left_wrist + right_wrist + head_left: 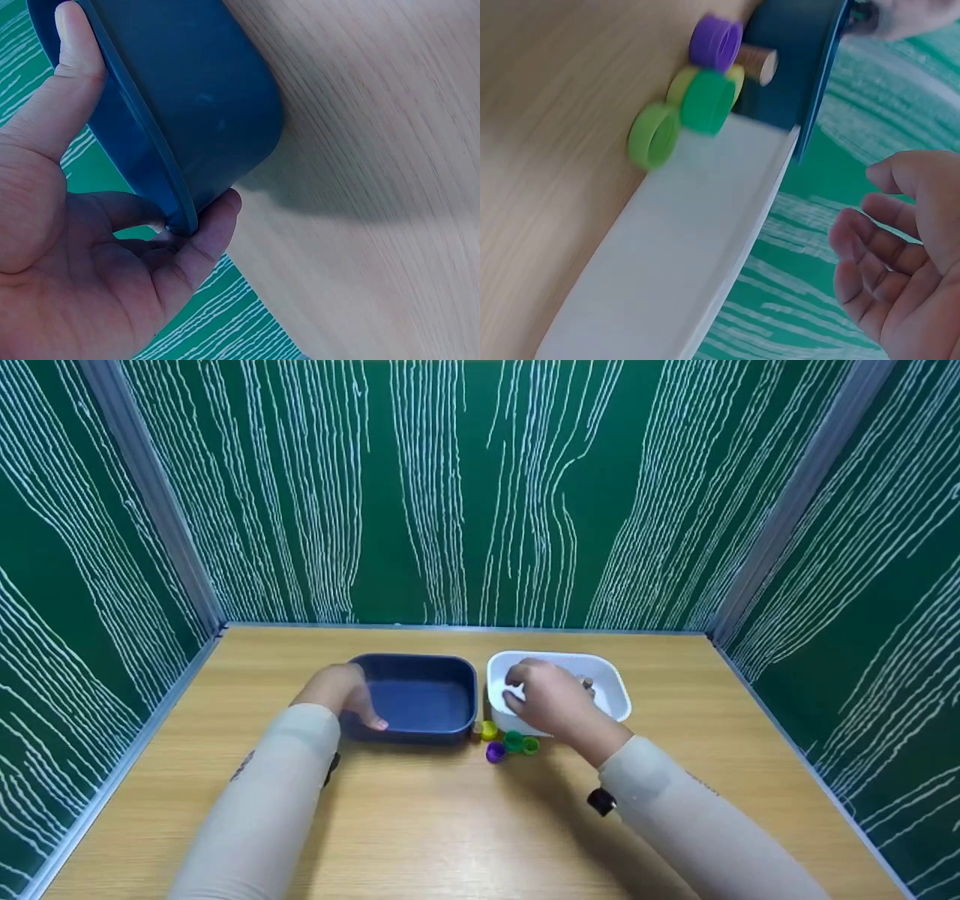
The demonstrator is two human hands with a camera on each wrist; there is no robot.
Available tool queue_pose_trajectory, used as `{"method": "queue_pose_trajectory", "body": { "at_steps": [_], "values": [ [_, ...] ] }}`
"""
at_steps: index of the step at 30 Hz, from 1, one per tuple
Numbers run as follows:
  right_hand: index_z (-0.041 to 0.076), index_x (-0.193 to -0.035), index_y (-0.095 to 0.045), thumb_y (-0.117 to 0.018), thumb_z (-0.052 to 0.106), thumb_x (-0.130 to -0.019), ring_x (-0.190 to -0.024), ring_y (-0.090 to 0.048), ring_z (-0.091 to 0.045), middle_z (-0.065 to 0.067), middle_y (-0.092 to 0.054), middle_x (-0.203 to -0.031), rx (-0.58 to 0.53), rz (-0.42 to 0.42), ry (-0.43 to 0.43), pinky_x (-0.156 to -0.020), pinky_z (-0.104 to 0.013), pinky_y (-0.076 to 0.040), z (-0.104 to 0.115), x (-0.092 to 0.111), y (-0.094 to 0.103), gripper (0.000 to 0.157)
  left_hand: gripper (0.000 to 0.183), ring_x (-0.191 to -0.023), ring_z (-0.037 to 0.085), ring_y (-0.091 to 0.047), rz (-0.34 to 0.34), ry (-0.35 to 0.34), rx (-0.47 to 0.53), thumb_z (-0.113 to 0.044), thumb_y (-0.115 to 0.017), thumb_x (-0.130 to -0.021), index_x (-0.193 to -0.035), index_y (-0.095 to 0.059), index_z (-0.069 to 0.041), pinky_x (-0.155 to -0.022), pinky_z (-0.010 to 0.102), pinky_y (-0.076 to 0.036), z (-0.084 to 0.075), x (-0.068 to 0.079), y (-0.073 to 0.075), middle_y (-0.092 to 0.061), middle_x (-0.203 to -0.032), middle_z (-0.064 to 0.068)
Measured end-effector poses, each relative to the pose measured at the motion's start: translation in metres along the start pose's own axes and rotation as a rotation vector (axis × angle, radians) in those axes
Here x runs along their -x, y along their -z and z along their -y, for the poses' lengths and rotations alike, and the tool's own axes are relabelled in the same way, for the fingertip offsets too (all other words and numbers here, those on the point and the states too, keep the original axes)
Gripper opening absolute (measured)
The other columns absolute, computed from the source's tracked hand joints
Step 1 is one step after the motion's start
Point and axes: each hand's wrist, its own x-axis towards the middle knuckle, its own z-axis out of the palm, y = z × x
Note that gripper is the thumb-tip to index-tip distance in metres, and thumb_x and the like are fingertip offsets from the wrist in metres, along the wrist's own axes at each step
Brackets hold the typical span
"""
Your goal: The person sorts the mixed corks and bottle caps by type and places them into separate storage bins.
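Observation:
My left hand (346,691) grips the left end of a dark blue rectangular tub (424,705). In the left wrist view, the thumb lies along the tub's rim (142,112) while fingertips bend round the corner. Over the white tub (616,690) hovers my right hand (551,697), its fingers loosely bent with nothing between them in the right wrist view. Small brown pieces (586,684) lie inside the white tub, partly hidden by that hand. In front of the tubs sit a purple cap (715,43), a green cap (708,101), a light green cap (652,136) and a yellow cap (489,730).
Beside the yellow cap a small brown wooden cylinder (757,63) is close to the dark blue tub. The tubs stand side by side on a wooden table (420,825). Green walls (480,495) with white wavy lines enclose the table's back and sides.

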Motion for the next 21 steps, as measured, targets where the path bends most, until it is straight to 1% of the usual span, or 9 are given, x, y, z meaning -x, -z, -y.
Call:
{"method": "queue_pose_trajectory", "body": {
  "at_steps": [1, 3, 6, 9, 12, 14, 17, 21],
  "values": [
    [0.006, -0.117, -0.084, -0.080, 0.023, -0.105, -0.106, -0.082, -0.029, -0.011, -0.084, -0.115, 0.003, -0.011, 0.029, -0.096, -0.046, -0.071, 0.004, 0.002, -0.001, 0.022, 0.124, -0.162, 0.047, -0.045, -0.002, 0.001, 0.007, -0.053, -0.099, -0.087, -0.172, -0.034, 0.009, -0.138, 0.061, -0.039, 0.000, 0.000, 0.000, -0.040, -0.179, 0.030],
    [0.004, -0.114, -0.084, -0.082, 0.021, -0.103, -0.102, -0.082, -0.029, -0.012, -0.084, -0.111, 0.003, -0.035, 0.096, -0.092, -0.044, -0.072, 0.011, 0.006, -0.004, 0.020, 0.123, -0.163, 0.047, -0.044, 0.002, -0.007, -0.010, -0.053, -0.098, -0.088, -0.172, -0.034, 0.010, -0.138, 0.061, -0.039, 0.001, 0.000, 0.001, -0.040, -0.179, 0.030],
    [0.003, -0.107, -0.084, -0.084, 0.016, -0.100, -0.092, -0.081, -0.027, -0.012, -0.083, -0.103, 0.007, -0.076, 0.188, -0.085, -0.043, -0.072, 0.019, 0.010, -0.010, 0.015, 0.120, -0.163, 0.047, -0.045, 0.001, -0.015, -0.016, -0.053, -0.098, -0.089, -0.171, -0.036, 0.009, -0.138, 0.060, -0.039, 0.001, -0.002, 0.001, -0.042, -0.178, 0.030],
    [0.004, -0.099, -0.082, -0.084, 0.011, -0.097, -0.084, -0.078, -0.025, -0.011, -0.081, -0.095, -0.006, -0.089, 0.235, -0.079, -0.043, -0.071, 0.025, 0.013, -0.017, 0.008, 0.119, -0.162, 0.047, -0.045, 0.005, -0.018, -0.030, -0.054, -0.097, -0.089, -0.170, -0.038, 0.009, -0.137, 0.060, -0.040, 0.001, -0.003, 0.001, -0.043, -0.177, 0.030],
    [0.005, -0.094, -0.080, -0.085, 0.011, -0.096, -0.079, -0.074, -0.023, -0.010, -0.079, -0.090, -0.017, -0.063, 0.228, -0.075, -0.044, -0.068, 0.030, 0.015, -0.026, 0.008, 0.119, -0.162, 0.048, -0.046, 0.002, -0.023, -0.026, -0.054, -0.097, -0.088, -0.170, -0.039, 0.009, -0.137, 0.060, -0.040, 0.002, -0.003, 0.000, -0.044, -0.176, 0.030],
    [0.004, -0.094, -0.080, -0.086, 0.011, -0.096, -0.080, -0.074, -0.023, -0.011, -0.079, -0.091, -0.024, -0.035, 0.209, -0.075, -0.044, -0.068, 0.032, 0.017, -0.031, 0.009, 0.120, -0.162, 0.048, -0.045, 0.000, -0.033, -0.037, -0.055, -0.097, -0.088, -0.170, -0.038, 0.010, -0.137, 0.060, -0.040, 0.002, -0.003, 0.000, -0.043, -0.176, 0.031],
    [0.001, -0.099, -0.082, -0.087, 0.011, -0.096, -0.084, -0.076, -0.024, -0.013, -0.081, -0.096, -0.025, -0.006, 0.177, -0.080, -0.046, -0.069, 0.033, 0.019, -0.041, 0.011, 0.121, -0.165, 0.050, -0.042, -0.011, -0.055, -0.060, -0.056, -0.097, -0.088, -0.170, -0.037, 0.010, -0.138, 0.060, -0.038, 0.002, -0.001, 0.000, -0.039, -0.179, 0.032],
    [-0.001, -0.102, -0.084, -0.086, 0.010, -0.098, -0.088, -0.078, -0.026, -0.015, -0.083, -0.098, -0.029, 0.016, 0.150, -0.084, -0.048, -0.070, 0.032, 0.020, -0.053, 0.012, 0.123, -0.168, 0.050, -0.038, -0.015, -0.076, -0.091, -0.057, -0.096, -0.089, -0.171, -0.036, 0.011, -0.139, 0.059, -0.036, 0.002, 0.003, 0.001, -0.035, -0.181, 0.033]
  ]
}}
